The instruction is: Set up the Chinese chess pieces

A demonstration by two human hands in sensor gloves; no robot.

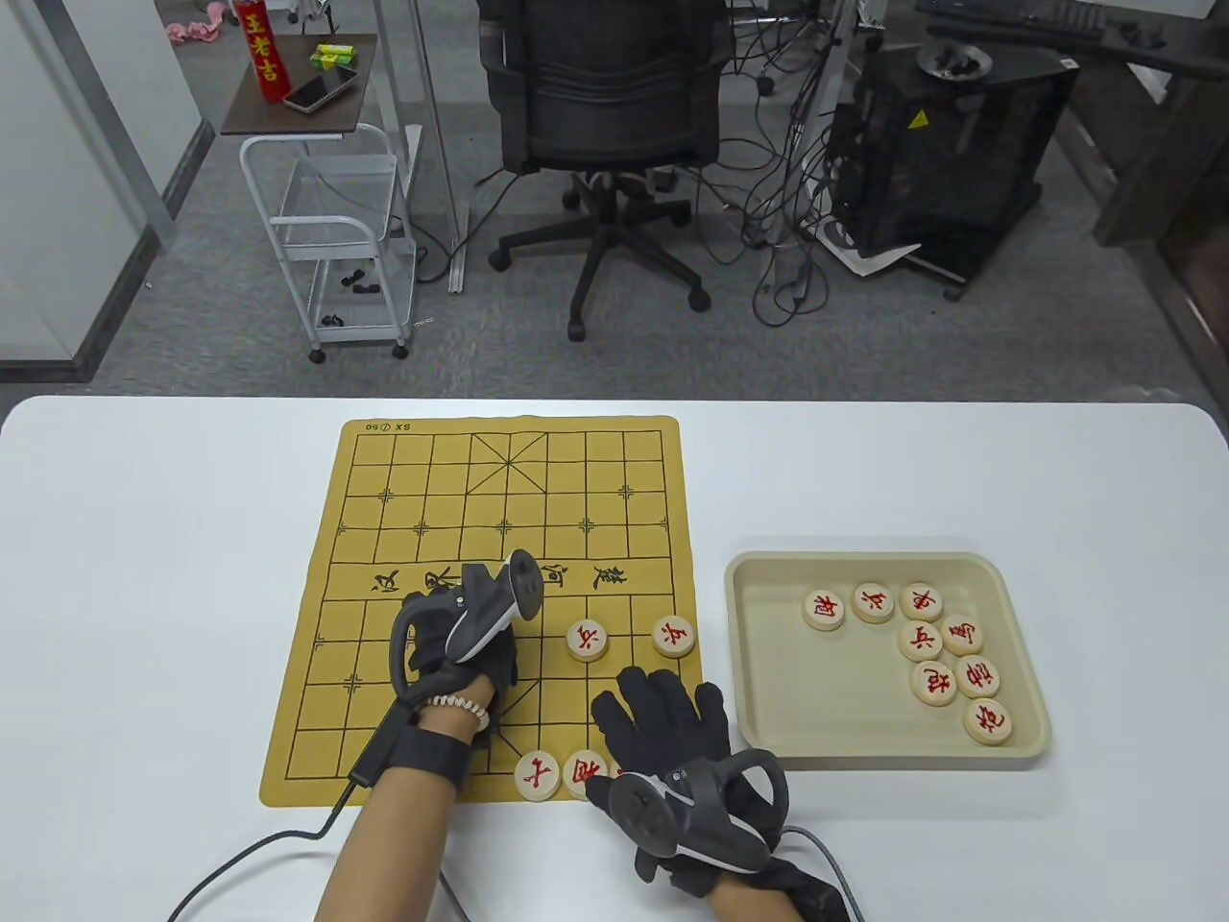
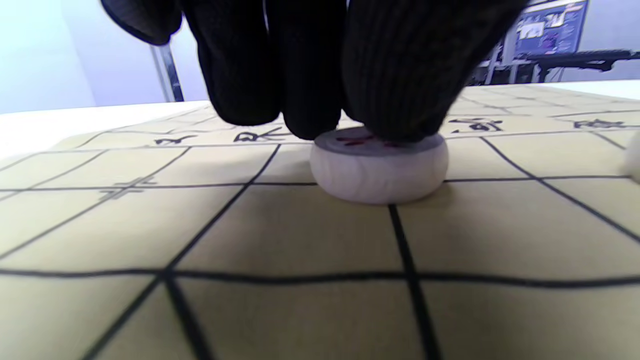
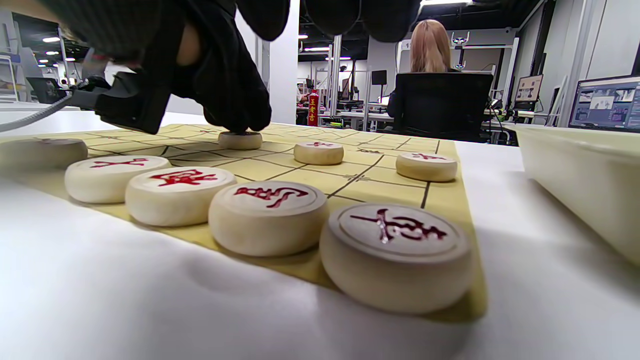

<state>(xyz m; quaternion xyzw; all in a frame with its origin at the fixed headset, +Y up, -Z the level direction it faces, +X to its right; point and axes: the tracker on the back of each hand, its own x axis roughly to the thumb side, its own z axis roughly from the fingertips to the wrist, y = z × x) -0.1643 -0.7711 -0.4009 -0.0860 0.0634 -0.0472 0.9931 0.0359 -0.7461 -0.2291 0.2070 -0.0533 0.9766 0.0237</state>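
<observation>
A tan Chinese chess board mat [image 1: 432,538] lies on the white table. My left hand [image 1: 485,658] is over the near half of the board. In the left wrist view its fingertips [image 2: 395,100] press on top of a pale round piece with a red character [image 2: 378,172] that sits on a grid crossing. Two more red pieces [image 1: 587,640] [image 1: 673,635] stand in the same row to its right. My right hand [image 1: 662,706] is spread open, palm down, over the board's near right corner. It partly hides a near-edge row of pieces [image 1: 537,774], seen in the right wrist view [image 3: 267,215].
A beige tray [image 1: 759,567] right of the board holds several red-lettered pieces [image 1: 933,682]; its wall shows in the right wrist view [image 3: 575,165]. The glove cables trail off the table's near edge. An office chair [image 1: 605,106] stands beyond the table.
</observation>
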